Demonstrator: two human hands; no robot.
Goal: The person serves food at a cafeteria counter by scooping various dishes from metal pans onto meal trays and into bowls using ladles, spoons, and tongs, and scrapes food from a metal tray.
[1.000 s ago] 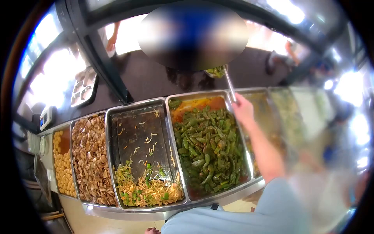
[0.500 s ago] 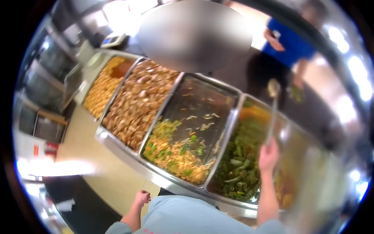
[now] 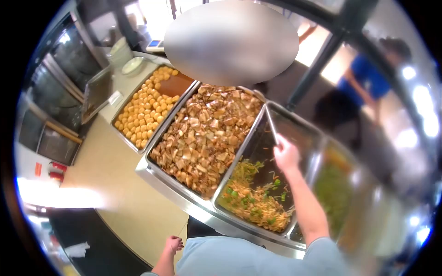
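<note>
Firmly, your right hand (image 3: 286, 154) is closed around the handle of a long serving spoon (image 3: 272, 123). Its long axis slants from your fist forward and a little left, the head end pointing away from you. That handle crosses above the tray of shredded food (image 3: 294, 120), and the head end reaches the far corner of the brown chopped food (image 3: 202, 138), where its outline is hard to make out. Your left hand (image 3: 174, 244) hangs low beside your shirt (image 3: 239, 257), fingers curled; whether they close fully, you cannot tell. Half a second ago, the spoon stood over the green vegetables (image 3: 332, 193), its handle leaning slightly right.
</note>
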